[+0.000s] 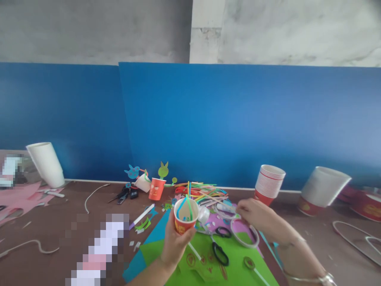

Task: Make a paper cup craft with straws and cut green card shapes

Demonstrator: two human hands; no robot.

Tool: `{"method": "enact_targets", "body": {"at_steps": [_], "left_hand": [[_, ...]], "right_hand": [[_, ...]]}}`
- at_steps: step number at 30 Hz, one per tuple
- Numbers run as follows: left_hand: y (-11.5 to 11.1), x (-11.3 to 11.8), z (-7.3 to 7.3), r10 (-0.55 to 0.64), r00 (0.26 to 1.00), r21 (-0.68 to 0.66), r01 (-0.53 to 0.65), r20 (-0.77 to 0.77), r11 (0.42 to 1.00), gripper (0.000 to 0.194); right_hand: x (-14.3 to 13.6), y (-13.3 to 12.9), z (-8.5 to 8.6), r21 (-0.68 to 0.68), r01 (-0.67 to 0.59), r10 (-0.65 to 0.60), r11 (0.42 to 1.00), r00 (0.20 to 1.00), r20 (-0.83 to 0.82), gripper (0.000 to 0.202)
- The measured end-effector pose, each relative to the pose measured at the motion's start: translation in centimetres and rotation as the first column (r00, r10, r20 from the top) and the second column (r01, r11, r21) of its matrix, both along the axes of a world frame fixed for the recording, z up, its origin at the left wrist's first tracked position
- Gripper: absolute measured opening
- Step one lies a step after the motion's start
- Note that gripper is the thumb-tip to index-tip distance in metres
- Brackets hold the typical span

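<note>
My left hand (175,240) is wrapped round a red and white paper cup (186,227), held upright over the paper sheets. Bent blue and green drinking straws (187,204) stand up inside the cup. My right hand (256,214) is at the right end of the pile, its fingers curled downward; what they hold, if anything, is hidden. A white ring, perhaps a tape roll (244,245), lies just below those fingers. Black-handled scissors (220,253) rest open on the green paper (208,276). A green lollipop-like cutout (249,263) on a white stick lies to the right.
Loose coloured straws (202,192) lie behind the cup. A decorated red cup (156,189) and a tipped white cup (143,183) stand at the back. Stacked cups (270,180) and another stack (323,188) are at right. A white marker (142,216) lies left. A blue partition (208,119) borders the table.
</note>
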State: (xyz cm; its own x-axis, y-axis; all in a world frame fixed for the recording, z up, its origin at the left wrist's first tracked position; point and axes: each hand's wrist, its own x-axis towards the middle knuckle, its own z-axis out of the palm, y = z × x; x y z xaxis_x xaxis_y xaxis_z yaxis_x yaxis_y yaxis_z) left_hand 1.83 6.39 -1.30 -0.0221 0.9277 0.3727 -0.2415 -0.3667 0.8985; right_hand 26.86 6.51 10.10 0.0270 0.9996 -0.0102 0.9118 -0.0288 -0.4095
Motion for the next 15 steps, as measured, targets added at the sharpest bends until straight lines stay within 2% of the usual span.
{"method": "enact_targets", "body": {"at_steps": [2, 3, 5, 7, 9, 12, 15], "left_hand": [[-0.4, 0.2, -0.5, -0.053, 0.998, 0.019, 0.053, -0.017, 0.998, 0.062], [-0.5, 0.2, -0.7, -0.068, 0.997, 0.031, 0.069, -0.035, 0.997, 0.061], [-0.8, 0.2, -1.0, -0.074, 0.994, 0.068, 0.08, -0.084, 0.994, 0.058], [-1.0, 0.1, -1.0, -0.064, 0.988, 0.117, 0.081, -0.138, 0.99, 0.058], [-1.1, 0.1, -0.7, -0.057, 0.982, 0.157, 0.085, -0.177, 0.984, 0.059], [-1.2, 0.2, -0.1, -0.069, 0.973, 0.186, 0.111, -0.221, 0.976, 0.059], [-1.3, 0.2, 0.2, -0.067, 0.963, 0.188, 0.118, -0.261, 0.975, 0.06]], "right_hand": [[-1.8, 0.7, -0.4, 0.089, 0.044, -0.048, 0.995, 0.998, 0.04, 0.02], [-2.9, 0.6, -0.4, 0.186, 0.046, -0.049, 0.982, 0.999, 0.013, 0.022], [-5.4, 0.0, -0.1, 0.348, -0.023, 0.093, 0.937, 0.978, -0.185, 0.026], [-7.7, -1.1, 0.2, 0.342, -0.101, 0.237, 0.934, 0.892, -0.385, 0.028], [-9.7, -2.1, 0.1, 0.287, -0.187, 0.307, 0.94, 0.83, -0.465, 0.022], [-11.5, -2.9, -0.5, 0.232, -0.21, 0.305, 0.95, 0.79, -0.532, 0.016], [-12.0, -2.9, -0.9, 0.219, -0.19, 0.279, 0.957, 0.809, -0.517, 0.028]]}}
